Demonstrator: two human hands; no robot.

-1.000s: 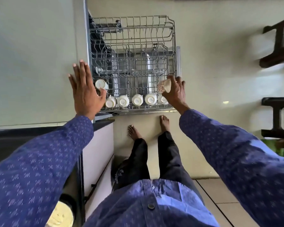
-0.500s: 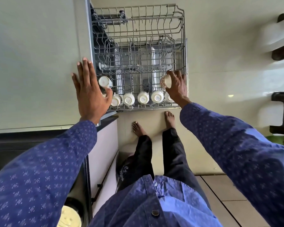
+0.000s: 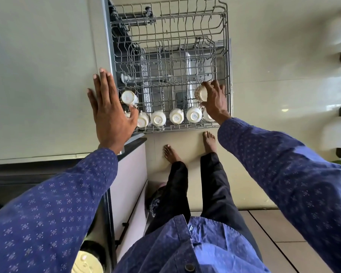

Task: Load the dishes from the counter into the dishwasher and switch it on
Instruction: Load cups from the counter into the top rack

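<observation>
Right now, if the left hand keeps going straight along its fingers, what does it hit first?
Probably the dishwasher's front edge. The left hand is flat, fingers pointing up along that edge, beside the rack. Depth is unclear; it may pass above it.

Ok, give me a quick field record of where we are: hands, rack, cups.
left hand: open, fingers straight, by the rack's left edge; contact unclear
right hand: grips a patterned cup over the rack's right side
rack: pulled out, wire, mostly bare beyond the cups
cup row: white cups upside down along the near edge
lone cup: white, just beyond the row, at the left
task state: patterned cup not yet released
</observation>
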